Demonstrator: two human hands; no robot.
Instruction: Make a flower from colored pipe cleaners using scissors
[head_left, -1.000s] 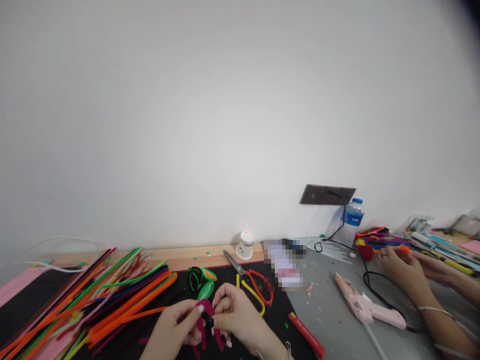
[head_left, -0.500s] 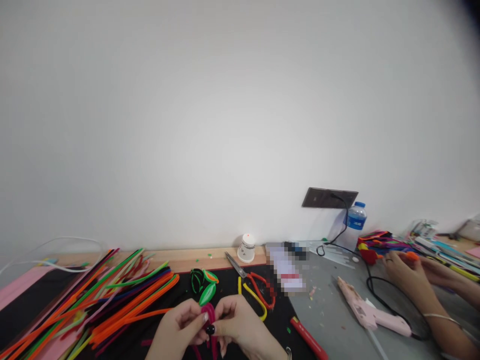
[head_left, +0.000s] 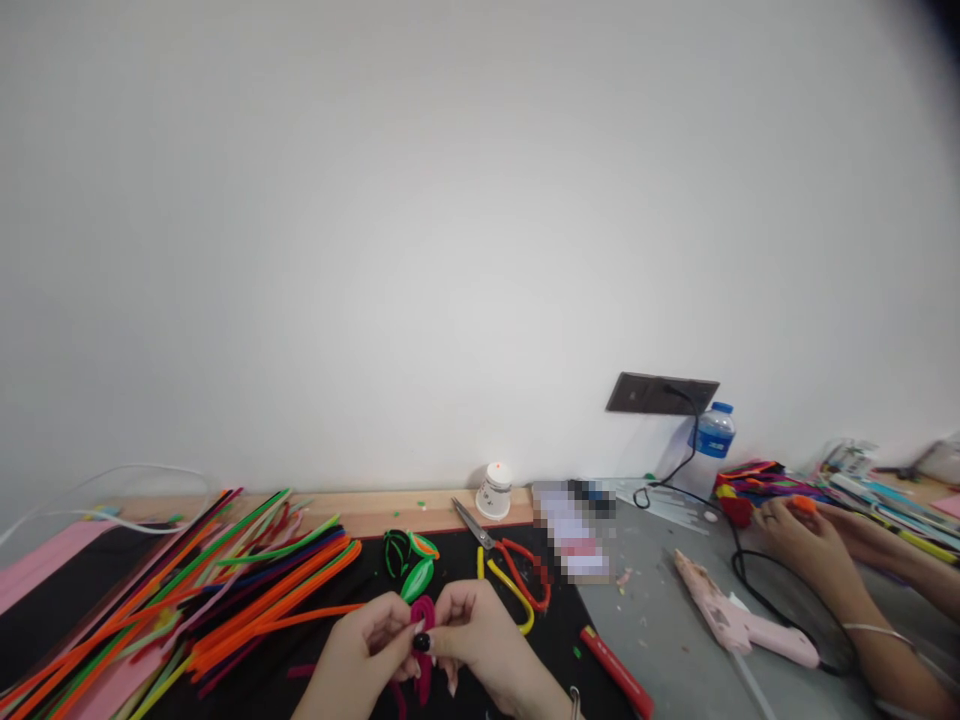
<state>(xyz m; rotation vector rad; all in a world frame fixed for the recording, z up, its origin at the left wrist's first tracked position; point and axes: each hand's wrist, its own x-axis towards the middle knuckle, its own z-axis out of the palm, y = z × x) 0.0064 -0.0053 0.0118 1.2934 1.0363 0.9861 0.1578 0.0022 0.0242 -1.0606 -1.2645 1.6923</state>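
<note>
Left hand: thumb and fingers pinch a folded magenta fuzzy pipe cleaner. Right hand: fingertips close on the same piece from the right. A small glossy black round piece sits at the thumb tips; whether it is attached cannot be told. The magenta piece is between the hands, above the near part of a black mat.

Just beyond: green leaf-like loops. Right of these: a bent yellow pipe cleaner, then red-handled metal scissors, blades pointing far left. Farther: an upturned white cup near the wall.

Left: a heap of multicoloured pipe cleaners. Near right: a red stick-shaped tool; farther right, a pale pink glue gun on the grey tabletop. Far right: a co-worker's hands hold an orange piece.
</note>
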